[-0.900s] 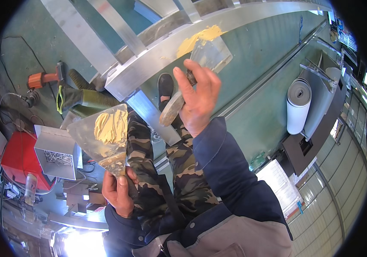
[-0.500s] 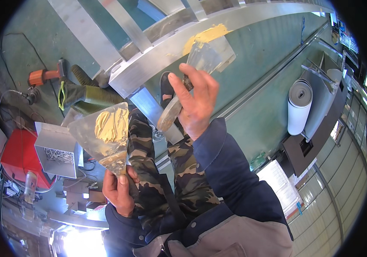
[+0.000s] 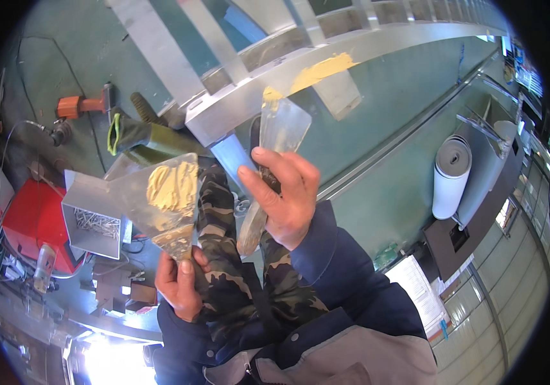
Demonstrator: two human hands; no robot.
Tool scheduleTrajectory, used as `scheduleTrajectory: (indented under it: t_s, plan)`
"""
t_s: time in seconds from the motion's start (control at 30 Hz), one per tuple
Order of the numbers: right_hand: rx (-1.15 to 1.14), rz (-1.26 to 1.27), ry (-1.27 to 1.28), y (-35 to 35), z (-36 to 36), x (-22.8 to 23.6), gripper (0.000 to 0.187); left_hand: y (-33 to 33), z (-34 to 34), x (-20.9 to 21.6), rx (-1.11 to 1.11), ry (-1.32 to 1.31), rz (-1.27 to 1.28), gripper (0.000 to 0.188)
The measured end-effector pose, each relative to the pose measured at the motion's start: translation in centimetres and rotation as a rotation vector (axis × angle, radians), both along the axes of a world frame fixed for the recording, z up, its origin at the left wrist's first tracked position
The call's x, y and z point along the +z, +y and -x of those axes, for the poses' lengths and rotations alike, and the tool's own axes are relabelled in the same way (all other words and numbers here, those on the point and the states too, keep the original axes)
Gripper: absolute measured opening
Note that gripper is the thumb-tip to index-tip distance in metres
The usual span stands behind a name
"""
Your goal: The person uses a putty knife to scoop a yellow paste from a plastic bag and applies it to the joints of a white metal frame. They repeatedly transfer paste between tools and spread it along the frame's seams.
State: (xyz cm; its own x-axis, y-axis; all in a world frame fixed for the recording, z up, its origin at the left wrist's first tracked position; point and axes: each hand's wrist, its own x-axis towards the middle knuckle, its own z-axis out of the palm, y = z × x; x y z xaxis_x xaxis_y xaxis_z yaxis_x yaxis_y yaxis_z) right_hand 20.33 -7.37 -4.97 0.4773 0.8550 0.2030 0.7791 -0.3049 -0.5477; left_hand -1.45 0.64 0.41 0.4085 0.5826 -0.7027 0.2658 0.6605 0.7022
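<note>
In my left hand (image 3: 182, 285) is the handle of a wide putty knife (image 3: 137, 202), its blade carrying a thick smear of yellow putty (image 3: 172, 185). My right hand (image 3: 288, 196) grips a second putty knife (image 3: 284, 128) by its wooden handle, with a dab of yellow at one blade corner. That blade points away from me, close to the near side of a silver metal frame (image 3: 255, 102); whether it touches, I cannot tell. A band of yellow putty (image 3: 323, 69) lies along the frame's side, farther right than the blade.
Left of the frame sit an orange power tool (image 3: 85, 106), green boots (image 3: 137, 136), a box of screws (image 3: 95, 221) and a red case (image 3: 37, 221). A white roll (image 3: 453, 173) stands at right. A flat pale piece (image 3: 339, 93) shows below the putty band.
My right hand's putty knife has come away from the yellow band, moving left and nearer to me, its blade turned more upright. My left hand stays nearly in place. The view has shifted slightly.
</note>
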Motion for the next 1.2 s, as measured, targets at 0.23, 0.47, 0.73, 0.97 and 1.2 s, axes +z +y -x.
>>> scheduleTrajectory:
  t_s: [0.23, 0.47, 0.73, 0.97, 1.2]
  plan:
    - [-0.311, 0.015, 0.016, -1.3, -5.2, 2.0, 0.048, -0.4, -0.9, -0.1, -0.004, -0.013, -0.058, 0.034]
    - [-0.364, -0.060, -0.081, -2.3, -10.8, 0.5, 0.038, -1.0, -1.9, -0.1, -0.042, -0.022, -0.052, 0.034]
    - [-0.219, -0.046, -0.216, -1.7, -12.2, -0.5, 0.044, -1.2, -2.5, 0.1, -0.058, -0.016, -0.061, 0.035]
    - [-0.192, 0.003, -0.182, -1.3, -11.4, -1.2, 0.055, -1.3, -2.4, 0.0, -0.035, -0.013, -0.050, 0.035]
    - [-0.138, 0.033, -0.125, -0.8, -9.5, -0.7, 0.046, -1.3, -2.2, -0.1, -0.031, -0.004, -0.039, 0.036]
